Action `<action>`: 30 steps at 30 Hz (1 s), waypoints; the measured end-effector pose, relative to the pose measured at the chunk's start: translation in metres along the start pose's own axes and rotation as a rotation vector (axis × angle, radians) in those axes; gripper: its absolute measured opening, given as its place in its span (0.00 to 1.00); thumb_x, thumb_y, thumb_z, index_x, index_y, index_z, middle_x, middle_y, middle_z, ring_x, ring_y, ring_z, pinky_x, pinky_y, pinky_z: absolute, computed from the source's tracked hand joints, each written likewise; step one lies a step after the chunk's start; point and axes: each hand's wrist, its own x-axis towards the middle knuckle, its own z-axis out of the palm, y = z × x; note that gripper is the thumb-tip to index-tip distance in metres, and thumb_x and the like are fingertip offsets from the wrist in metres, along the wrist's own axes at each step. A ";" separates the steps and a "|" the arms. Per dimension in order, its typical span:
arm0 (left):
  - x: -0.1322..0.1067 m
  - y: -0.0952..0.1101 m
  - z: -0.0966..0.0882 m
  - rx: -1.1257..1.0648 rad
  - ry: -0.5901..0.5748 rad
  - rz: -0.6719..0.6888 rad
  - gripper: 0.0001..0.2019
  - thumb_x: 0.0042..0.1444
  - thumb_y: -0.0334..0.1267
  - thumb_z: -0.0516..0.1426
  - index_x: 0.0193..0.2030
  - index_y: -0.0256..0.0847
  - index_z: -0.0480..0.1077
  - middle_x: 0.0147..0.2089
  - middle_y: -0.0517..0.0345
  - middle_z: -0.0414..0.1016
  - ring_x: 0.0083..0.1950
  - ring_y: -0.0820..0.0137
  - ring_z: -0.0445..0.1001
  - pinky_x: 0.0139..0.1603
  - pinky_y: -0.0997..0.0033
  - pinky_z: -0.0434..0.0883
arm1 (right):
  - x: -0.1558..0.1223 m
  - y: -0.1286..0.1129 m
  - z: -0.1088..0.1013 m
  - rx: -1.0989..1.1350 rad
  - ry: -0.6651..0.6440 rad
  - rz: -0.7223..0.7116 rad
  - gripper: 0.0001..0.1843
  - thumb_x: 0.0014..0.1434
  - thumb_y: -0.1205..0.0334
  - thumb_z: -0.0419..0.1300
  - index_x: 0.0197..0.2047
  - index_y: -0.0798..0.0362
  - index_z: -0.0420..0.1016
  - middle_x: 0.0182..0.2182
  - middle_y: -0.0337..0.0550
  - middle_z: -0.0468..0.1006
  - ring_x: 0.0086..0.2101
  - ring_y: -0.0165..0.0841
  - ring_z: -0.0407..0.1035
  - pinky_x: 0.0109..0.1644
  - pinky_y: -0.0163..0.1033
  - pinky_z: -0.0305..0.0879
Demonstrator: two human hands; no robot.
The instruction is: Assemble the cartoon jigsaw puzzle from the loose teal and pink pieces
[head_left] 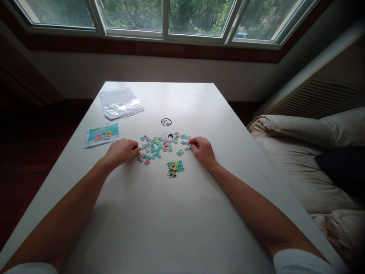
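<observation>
Loose jigsaw puzzle pieces [154, 146], mostly turquoise with some pink, lie spread over the middle of the table. Below them sits a small joined puzzle section [175, 168] showing a yellow cartoon sponge character. My left hand [122, 149] rests at the left border of the loose pieces, its fingers curled closed; whether anything is between them is hidden. On the opposite side, my right hand [203, 150] has thumb and fingers pinched together at a turquoise puzzle piece [187, 143]. That piece is partly covered by the fingertips.
A picture card [102, 135] with cartoon figures lies left, and a clear plastic sleeve with paper [121, 102] lies behind it. Two round fittings, a grommet [167, 137] and a hole [166, 122], sit in the white table [171, 220]. A cushioned seat [296, 171] stands right.
</observation>
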 end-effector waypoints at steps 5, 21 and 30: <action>0.003 -0.003 0.005 -0.050 0.086 0.031 0.13 0.61 0.49 0.52 0.42 0.45 0.73 0.39 0.57 0.80 0.37 0.65 0.74 0.31 0.70 0.57 | 0.000 -0.001 0.000 0.004 0.004 -0.002 0.10 0.58 0.69 0.56 0.36 0.49 0.78 0.37 0.42 0.80 0.40 0.39 0.69 0.50 0.46 0.62; 0.005 0.010 0.019 -0.035 0.258 0.274 0.11 0.66 0.43 0.51 0.47 0.46 0.72 0.42 0.56 0.77 0.43 0.64 0.75 0.39 0.68 0.65 | 0.000 0.001 0.000 0.012 0.005 -0.012 0.10 0.58 0.69 0.56 0.37 0.49 0.78 0.36 0.41 0.80 0.39 0.39 0.69 0.49 0.45 0.62; 0.006 0.011 0.023 0.004 0.269 0.258 0.11 0.67 0.44 0.51 0.41 0.45 0.73 0.41 0.56 0.75 0.41 0.64 0.74 0.37 0.68 0.65 | 0.000 0.000 0.000 0.013 -0.002 -0.001 0.09 0.58 0.68 0.57 0.37 0.49 0.78 0.37 0.42 0.80 0.40 0.40 0.69 0.50 0.46 0.62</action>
